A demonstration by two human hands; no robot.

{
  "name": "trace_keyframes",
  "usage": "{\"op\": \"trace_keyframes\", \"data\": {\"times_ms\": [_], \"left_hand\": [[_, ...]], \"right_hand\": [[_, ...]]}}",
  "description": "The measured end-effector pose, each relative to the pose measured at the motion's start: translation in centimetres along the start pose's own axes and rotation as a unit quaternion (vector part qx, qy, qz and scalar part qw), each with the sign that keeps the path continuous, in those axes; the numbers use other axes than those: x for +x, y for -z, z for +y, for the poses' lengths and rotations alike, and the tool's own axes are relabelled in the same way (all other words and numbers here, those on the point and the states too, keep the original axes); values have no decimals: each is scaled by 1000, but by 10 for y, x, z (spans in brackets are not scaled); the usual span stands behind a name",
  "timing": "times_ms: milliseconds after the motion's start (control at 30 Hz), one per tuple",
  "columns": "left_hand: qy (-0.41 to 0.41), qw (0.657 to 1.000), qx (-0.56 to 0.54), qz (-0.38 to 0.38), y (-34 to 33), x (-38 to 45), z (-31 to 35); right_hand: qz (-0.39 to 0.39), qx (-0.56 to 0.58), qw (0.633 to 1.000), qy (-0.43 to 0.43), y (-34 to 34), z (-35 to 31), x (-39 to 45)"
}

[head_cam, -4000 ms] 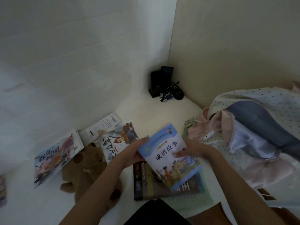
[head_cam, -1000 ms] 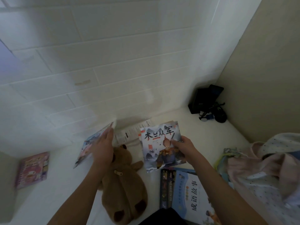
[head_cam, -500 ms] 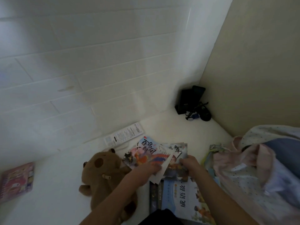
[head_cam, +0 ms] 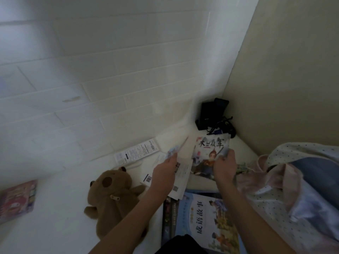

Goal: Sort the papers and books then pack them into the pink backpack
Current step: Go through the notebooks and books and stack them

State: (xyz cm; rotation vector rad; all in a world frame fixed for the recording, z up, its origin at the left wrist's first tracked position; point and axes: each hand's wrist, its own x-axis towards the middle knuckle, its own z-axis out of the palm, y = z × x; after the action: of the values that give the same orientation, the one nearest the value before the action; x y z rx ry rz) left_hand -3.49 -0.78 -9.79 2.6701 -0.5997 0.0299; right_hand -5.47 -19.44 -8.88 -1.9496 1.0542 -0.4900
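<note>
Surface (head_cam: 55, 217) of pale white fills the lower left; we see it bounded at 12 o'clock by a tiled wall (head_cam: 91, 70) and at 2 o'clock by a beige panel (head_cam: 293, 70), the two meeting in a corner. At 9 o'clock a pink booklet (head_cam: 17, 200) lies flat at the frame edge, well apart from the rest. Bare surface separates it from a brown plush toy (head_cam: 111, 200), which lies with its head toward 12 o'clock. Beyond the toy, a white printed box (head_cam: 136, 153) rests against the wall base, its long axis running from 8 to 2 o'clock.

We see the left hand (head_cam: 165, 173) reaching toward 12 o'clock, back of the hand up, fingers curled around thin booklets (head_cam: 180, 173); one cover is tipped edge-on and blurred, and the white back covers hang below the hand. Just beside it, the right hand (head_cam: 224, 169) pinches the lower right edge of a picture book (head_cam: 209, 153), held cover up, title toward 12 o'clock, long axis from 6 to 12 o'clock. Below the forearms, a blue storybook (head_cam: 207, 226) lies on a dark book (head_cam: 168, 217), both with long axes toward 12 o'clock.

In the corner at 1 o'clock stands a black device (head_cam: 212, 112) with cables. At 3 to 4 o'clock the pink backpack (head_cam: 284, 189) lies with dotted fabric spread, touching the books' right side.
</note>
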Motion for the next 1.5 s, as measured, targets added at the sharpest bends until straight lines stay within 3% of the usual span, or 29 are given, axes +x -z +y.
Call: {"op": "trace_keyframes", "data": {"times_ms": [100, 200, 300, 400, 533, 800, 900, 1067, 1167, 1233, 1367, 1433, 1467, 1500], "left_hand": [[5, 998, -62, 32, 3, 8, 13], [-55, 996, -74, 10, 3, 15, 34], [-91, 992, -82, -27, -6, 14, 50], [-76, 987, -125, -67, -17, 10, 54], [-152, 975, -162, -31, -23, 2, 58], [-155, 963, -220, 4, -18, 5, 70], [-151, 961, -230, 9, -13, 10, 69], [-174, 958, -221, -52, -17, 12, 68], [-116, 956, -251, -101, -24, 10, 64], [-128, 955, -243, -108, -26, 10, 66], [-131, 951, -264, -95, -35, 4, 55], [-50, 976, -214, -11, -47, 0, 29], [11, 986, -164, 4, -55, -4, 13], [66, 992, -102, -33, -60, -9, -4]], "right_hand": [[-30, -4, 999, 36, 3, -10, 10], [-81, 40, 996, 16, -5, -15, -1], [-60, 83, 995, -3, -9, -13, -12], [-56, 113, 992, -3, -3, -12, -16], [-45, 127, 991, 25, 3, -12, -16], [19, 150, 987, 53, 9, -23, -12], [-46, 200, 979, -13, 10, -26, -3], [-159, 276, 931, -178, 0, -15, -3], [-195, 315, 894, -252, -2, -12, -3], [-228, 315, 880, -271, -2, -9, -3], [-183, 269, 915, -241, -5, 8, 3], [-149, 260, 920, -253, -4, 18, 10], [-141, 256, 920, -260, -2, 22, 14], [-134, 251, 920, -271, 0, 27, 19]]}}
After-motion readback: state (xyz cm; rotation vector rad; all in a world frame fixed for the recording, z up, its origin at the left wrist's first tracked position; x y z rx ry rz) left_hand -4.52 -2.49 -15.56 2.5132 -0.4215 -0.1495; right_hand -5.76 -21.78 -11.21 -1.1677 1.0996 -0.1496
